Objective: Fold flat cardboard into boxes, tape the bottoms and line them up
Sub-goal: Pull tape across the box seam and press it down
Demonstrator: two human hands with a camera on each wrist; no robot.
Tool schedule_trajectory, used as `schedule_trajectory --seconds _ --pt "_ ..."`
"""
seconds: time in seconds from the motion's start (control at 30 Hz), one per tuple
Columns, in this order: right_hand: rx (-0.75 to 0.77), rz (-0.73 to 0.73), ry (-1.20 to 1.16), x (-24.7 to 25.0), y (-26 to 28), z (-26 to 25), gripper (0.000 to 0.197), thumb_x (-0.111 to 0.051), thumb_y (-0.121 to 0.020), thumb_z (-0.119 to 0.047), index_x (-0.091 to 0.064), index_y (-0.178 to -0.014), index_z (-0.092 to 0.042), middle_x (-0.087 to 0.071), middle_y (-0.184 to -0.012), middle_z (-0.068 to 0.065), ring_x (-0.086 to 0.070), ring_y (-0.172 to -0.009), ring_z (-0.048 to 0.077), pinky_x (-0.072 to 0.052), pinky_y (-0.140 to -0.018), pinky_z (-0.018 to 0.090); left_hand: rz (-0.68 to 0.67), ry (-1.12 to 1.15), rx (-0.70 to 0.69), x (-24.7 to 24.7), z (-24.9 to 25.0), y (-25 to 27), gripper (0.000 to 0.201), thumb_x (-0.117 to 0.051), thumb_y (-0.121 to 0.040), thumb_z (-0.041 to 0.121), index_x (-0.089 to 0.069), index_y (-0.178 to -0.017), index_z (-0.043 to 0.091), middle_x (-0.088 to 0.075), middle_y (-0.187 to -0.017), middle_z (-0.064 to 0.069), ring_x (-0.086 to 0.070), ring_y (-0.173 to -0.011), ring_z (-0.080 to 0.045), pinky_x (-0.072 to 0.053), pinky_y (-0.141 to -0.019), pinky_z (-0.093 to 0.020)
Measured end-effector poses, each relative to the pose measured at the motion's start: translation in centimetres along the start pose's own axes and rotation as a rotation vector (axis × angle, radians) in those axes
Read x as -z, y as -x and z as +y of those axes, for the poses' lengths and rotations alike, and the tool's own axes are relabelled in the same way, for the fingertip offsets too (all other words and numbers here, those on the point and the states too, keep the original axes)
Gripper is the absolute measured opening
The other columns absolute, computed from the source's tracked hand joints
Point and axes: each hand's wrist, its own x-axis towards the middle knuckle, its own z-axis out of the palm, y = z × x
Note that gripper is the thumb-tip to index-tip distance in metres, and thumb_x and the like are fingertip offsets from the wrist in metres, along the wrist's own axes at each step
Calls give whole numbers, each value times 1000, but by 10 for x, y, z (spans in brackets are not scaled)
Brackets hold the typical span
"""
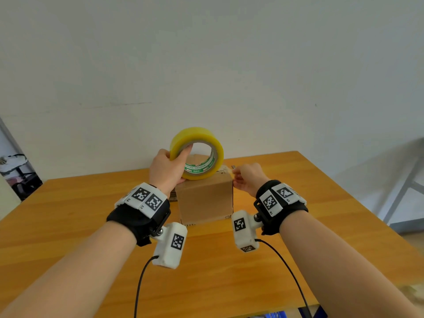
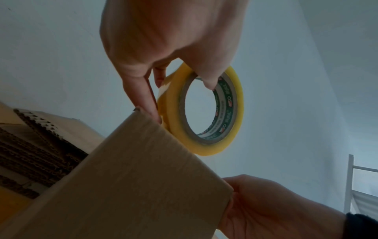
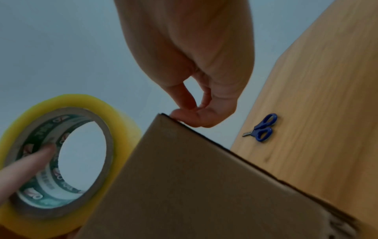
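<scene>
A brown cardboard box (image 1: 205,198) stands upright in the middle of the wooden table (image 1: 91,214). On its top, tilted on edge, is a yellow roll of packing tape (image 1: 197,153). My left hand (image 1: 181,164) grips the roll with the thumb inside the core (image 2: 210,80) and the fingers (image 2: 143,97) down its outer side. A strip of clear tape (image 1: 223,170) lies over the box top towards the right. My right hand (image 1: 235,174) pinches thumb and forefinger (image 3: 194,111) together on the strip's end at the box's top right corner (image 3: 161,115).
A stack of flat corrugated cardboard (image 2: 36,153) lies behind the box on the left. Blue-handled scissors (image 3: 261,127) lie on the table (image 3: 317,113) beyond the box to the right. A white wall stands close behind the table's far edge. A metal frame (image 1: 403,191) stands right of the table.
</scene>
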Motion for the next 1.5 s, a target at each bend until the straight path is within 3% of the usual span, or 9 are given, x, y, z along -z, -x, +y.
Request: schedule_trajectory --seconds 0.27,0.4,0.5,0.57,0.67,0.83,1.03,1.27,1.5 --pt "-94 -46 216 -7 -5 10 21 -51 -94 -25 -44 -80 -12 -40 -63 5 -32 -49 16 -31 -42 22 -44 11 34 3 0 -2 52 -62 -81 55 -52 -108 11 -59 -100 -5 -62 -92 -18 -60 -69 -35" --pt "-49 -43 300 -3 -11 19 15 -43 -98 -14 -47 -85 -6 -44 -65 5 -36 -50 15 -33 -48 25 -54 38 41 3 0 -2 44 -65 -83 45 -51 -107 11 -56 -96 -2 -62 -93 -19 -59 -72 -37" --pt "258 -15 185 -2 -13 18 27 -35 -102 -14 -49 -123 -5 -60 -105 9 -57 -92 19 -47 -75 27 -55 42 37 3 -1 -2 42 -66 -83 43 -52 -106 11 -58 -98 -4 -63 -92 -19 -59 -71 -36" --pt "320 -161 97 -5 -9 16 43 -33 -103 -25 -37 -143 -11 -48 -139 4 -44 -128 18 -38 -102 31 -60 44 32 3 -3 -3 40 -67 -83 41 -52 -105 11 -59 -99 -6 -63 -91 -19 -59 -71 -36" --pt "307 -350 128 -15 -7 23 69 -42 -86 -53 -36 -147 -20 -39 -150 0 -34 -139 19 -24 -116 41 -80 37 27 2 -6 -4 29 -68 -83 35 -56 -97 13 -65 -101 -9 -65 -91 -19 -59 -74 -35" --pt "468 -431 451 -14 -10 22 95 -63 -54 -34 -34 -144 -28 -29 -152 7 -25 -140 29 -26 -113 54 -123 36 36 3 -6 -4 16 -66 -87 29 -58 -86 15 -67 -98 -8 -66 -91 -19 -58 -74 -32" --pt "743 -366 1311 -9 -9 11 122 -70 -60 -72 -2 -152 -31 11 -160 -8 15 -146 16 2 -119 46 -159 -15 -2 3 -2 -3 27 -60 -90 36 -57 -98 11 -64 -104 -9 -64 -89 -17 -58 -74 -32" --pt "769 -333 1434 -8 5 2 99 -68 -75 -59 -18 -150 -18 -23 -154 3 -21 -142 21 -22 -116 40 -161 -125 -43 5 4 -1 31 -52 -94 36 -53 -103 6 -57 -83 -5 -67 -68 -22 -58 -73 -48" --pt "768 -370 1424 -12 6 4 97 -69 -75 -56 -19 -150 -21 -21 -154 2 -22 -141 23 -26 -114 48 -67 -353 -146 15 7 -1 22 -41 -98 30 -49 -102 10 -59 -81 -7 -67 -54 -25 -52 -48 -31"
